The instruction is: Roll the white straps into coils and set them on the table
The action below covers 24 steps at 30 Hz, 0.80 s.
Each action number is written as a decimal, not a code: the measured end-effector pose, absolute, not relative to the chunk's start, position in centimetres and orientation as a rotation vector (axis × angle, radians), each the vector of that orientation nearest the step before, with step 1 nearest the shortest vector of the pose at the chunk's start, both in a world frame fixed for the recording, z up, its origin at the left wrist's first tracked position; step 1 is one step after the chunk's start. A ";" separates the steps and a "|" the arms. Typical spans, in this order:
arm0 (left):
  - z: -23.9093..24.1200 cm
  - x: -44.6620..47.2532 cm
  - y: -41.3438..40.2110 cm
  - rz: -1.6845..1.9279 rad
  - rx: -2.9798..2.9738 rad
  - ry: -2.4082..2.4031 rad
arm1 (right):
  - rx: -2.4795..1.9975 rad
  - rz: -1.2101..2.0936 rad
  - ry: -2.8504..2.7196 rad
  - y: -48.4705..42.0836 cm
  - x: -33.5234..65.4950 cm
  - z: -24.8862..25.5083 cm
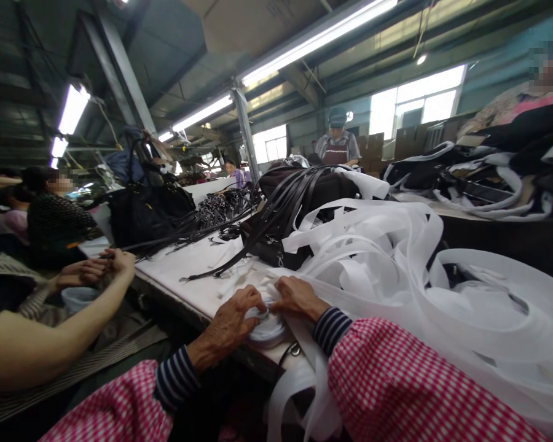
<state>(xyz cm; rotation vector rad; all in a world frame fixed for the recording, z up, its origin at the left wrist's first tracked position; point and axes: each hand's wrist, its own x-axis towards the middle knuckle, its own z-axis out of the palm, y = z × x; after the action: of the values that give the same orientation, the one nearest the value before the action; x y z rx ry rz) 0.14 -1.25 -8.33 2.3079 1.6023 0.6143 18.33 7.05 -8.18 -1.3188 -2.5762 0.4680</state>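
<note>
The left hand (235, 320), fingers bent, and the right hand (299, 298), fingers narrowly curled, hold between them a flat round coil of white fabric tape (268, 333) at the near edge of the white table (172, 268). Marks on the brown cardboard-like panel (249, 24) above are unreadable.

black bag (142, 209) on table (175, 268) | black straps (299, 190) trailing onto it | aproned co-worker (337, 150) standing behind | cardboard boxes (410, 142) beneath bright window (437, 107) | lit tube lamp (320, 42) overhead
</note>
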 end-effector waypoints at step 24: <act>-8.7 0.3 -1.7 0.290 2.496 1.751 | -1.320 0.354 -2.598 7.3 18.1 -8.9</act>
<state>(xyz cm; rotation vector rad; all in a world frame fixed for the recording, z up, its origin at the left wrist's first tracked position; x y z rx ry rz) 0.35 -1.74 -8.70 2.4964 1.7510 0.2896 18.14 7.32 -8.92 -1.3203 -2.5984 0.3536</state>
